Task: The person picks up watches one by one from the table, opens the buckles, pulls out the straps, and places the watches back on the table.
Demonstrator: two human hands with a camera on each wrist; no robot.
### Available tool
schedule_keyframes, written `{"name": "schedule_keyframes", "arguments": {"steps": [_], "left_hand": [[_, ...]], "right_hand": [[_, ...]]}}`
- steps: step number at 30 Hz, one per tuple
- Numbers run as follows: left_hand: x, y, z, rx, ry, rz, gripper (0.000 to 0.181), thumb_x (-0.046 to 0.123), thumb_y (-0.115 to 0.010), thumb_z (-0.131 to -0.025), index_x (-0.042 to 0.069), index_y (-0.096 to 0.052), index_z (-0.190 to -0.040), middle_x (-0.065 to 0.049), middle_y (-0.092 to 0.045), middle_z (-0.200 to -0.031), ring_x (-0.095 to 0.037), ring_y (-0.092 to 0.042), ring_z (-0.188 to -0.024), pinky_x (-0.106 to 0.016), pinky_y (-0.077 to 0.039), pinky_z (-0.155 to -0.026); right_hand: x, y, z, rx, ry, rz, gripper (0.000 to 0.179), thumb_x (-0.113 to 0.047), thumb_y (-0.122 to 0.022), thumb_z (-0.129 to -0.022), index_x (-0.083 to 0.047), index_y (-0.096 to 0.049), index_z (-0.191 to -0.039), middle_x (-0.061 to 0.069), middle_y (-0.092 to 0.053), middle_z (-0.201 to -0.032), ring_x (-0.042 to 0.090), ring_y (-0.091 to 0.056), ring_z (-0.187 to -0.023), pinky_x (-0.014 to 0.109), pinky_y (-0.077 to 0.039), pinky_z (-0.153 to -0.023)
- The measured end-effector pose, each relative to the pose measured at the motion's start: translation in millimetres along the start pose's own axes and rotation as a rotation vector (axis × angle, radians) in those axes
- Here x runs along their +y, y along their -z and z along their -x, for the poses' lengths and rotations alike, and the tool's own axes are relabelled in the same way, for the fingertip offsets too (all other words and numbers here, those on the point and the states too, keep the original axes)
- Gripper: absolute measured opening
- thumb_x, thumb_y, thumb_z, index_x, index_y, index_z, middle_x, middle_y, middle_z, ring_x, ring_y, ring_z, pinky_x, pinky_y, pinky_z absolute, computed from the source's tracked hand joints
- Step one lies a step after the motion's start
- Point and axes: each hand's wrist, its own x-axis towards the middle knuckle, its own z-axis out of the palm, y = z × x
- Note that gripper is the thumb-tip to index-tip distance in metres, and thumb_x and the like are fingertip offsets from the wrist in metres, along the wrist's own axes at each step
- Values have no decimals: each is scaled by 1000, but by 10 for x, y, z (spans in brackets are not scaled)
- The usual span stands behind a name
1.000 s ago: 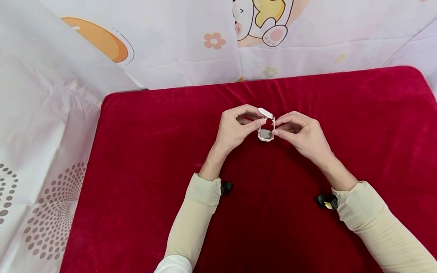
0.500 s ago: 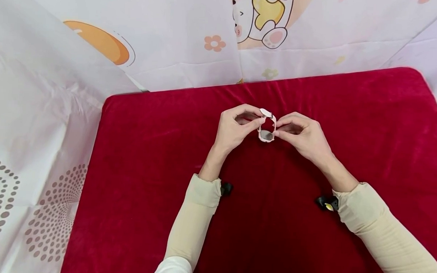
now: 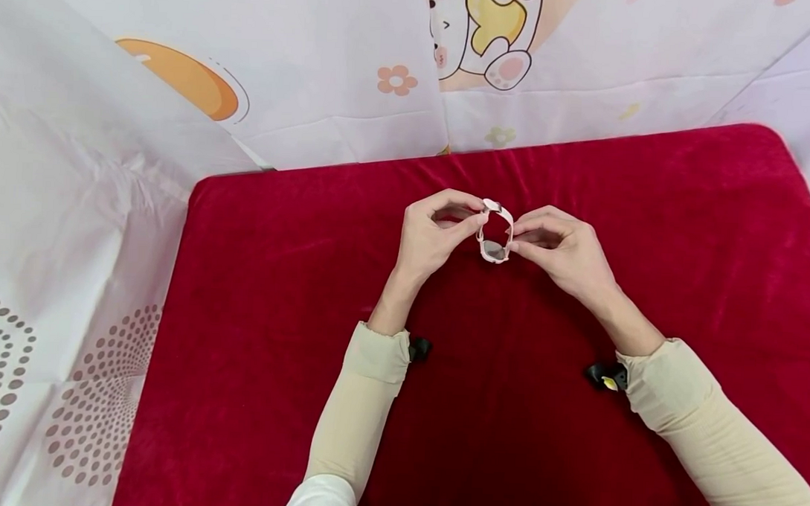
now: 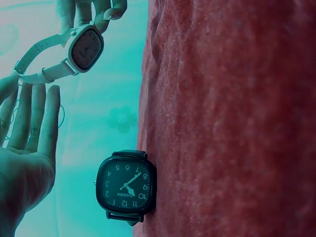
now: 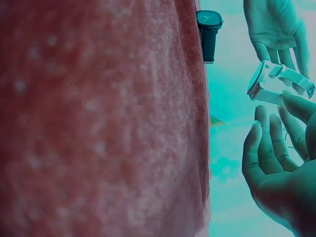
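Beige sleeves (image 3: 355,411) rise from the lower middle and lower right of the frame, small black devices (image 3: 419,349) sitting beside their rolled cuffs. Further up, just above and right of centre, a pale watch (image 3: 494,250) hangs over the bench (image 3: 263,300), grasped by both hands. The left hand (image 3: 427,235) pinches the end of its looped strap (image 3: 507,215); the right hand (image 3: 566,251) pinches the strap's other side, close to the case. In the left wrist view its dial shows at the upper left. Lower in that same view a black watch (image 4: 126,186) stands on the red bench cover (image 4: 222,123), well apart from the pale one. Beyond the far edge, across the top, hangs a white curtain (image 3: 318,49) printed with flowers and a cartoon animal
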Motion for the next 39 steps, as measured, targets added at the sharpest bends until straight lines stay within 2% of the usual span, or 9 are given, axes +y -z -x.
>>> {"name": "schedule_keyframes", "arguments": {"steps": [8,15,23,27,32,35,39], "left_hand": [[10,2,-5,-6,-26,76,14,-4,-76,-83,-6,-71,-96,-16,-71,-95,-21,-70,-75,-40,-61,-64],[1,8,-15,3,-27,100,13,-5,-75,-84,-7,-70,-96,-14,-71,-95,-23,-70,-76,-45,-61,-64],[-4,8,-15,16,-32,111,14,-4,-75,-85,-7,-69,-98,-14,-70,-95,-22,-70,-77,-42,-61,-64],[-5,3,-12,30,-25,113,15,-4,-75,-85,-8,-70,-98,-16,-69,-95,-23,-69,-77,-41,-62,-64],[1,-5,-8,54,-13,120,17,-8,-73,-85,-11,-69,-101,-21,-68,-96,-33,-68,-78,-42,-61,-64],[39,-13,-7,63,-5,115,17,-11,-71,-85,-13,-68,-101,-23,-68,-96,-37,-67,-78,-43,-61,-64],[181,-27,8,65,7,107,16,-13,-70,-85,-15,-66,-99,-23,-67,-95,-40,-66,-77,-44,-61,-64]], "right_hand": [[11,-1,2,0,14,-23,18,13,-74,-82,12,-71,-99,18,-64,-103,14,-69,-80,19,-57,-75],[11,1,-3,-1,6,-30,16,12,-74,-82,10,-72,-98,16,-65,-105,16,-69,-81,20,-57,-76],[11,14,0,8,-17,-35,15,11,-74,-82,12,-72,-97,23,-64,-108,15,-68,-82,19,-56,-76],[17,15,6,12,-40,-44,16,9,-75,-83,12,-71,-98,17,-66,-108,13,-69,-82,19,-56,-76],[23,19,8,16,-47,-46,17,8,-75,-83,12,-71,-99,4,-67,-106,13,-69,-82,19,-57,-75],[22,23,4,19,-53,-44,17,8,-75,-83,12,-71,-99,4,-67,-107,13,-69,-83,19,-57,-76],[21,28,5,22,-58,-41,16,7,-75,-83,12,-72,-99,14,-67,-109,12,-69,-84,18,-56,-77]]}}
